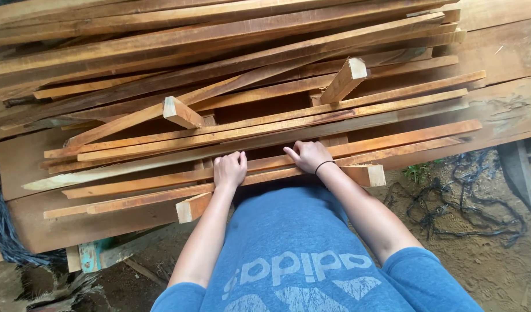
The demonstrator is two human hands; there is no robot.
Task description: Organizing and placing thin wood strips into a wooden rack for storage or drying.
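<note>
I see no packages, labels, signs or screens anywhere in my view. Nothing boxed, wrapped or tagged lies on the desk or on the ground beside it, and no display shows.

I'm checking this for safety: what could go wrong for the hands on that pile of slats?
The slats lie loose and crisscrossed, so pulling one may shift others onto the left hand or right hand. Both hands are bare on rough-sawn wood, so splinters seem likely. The short block at the near edge could drop.
</note>
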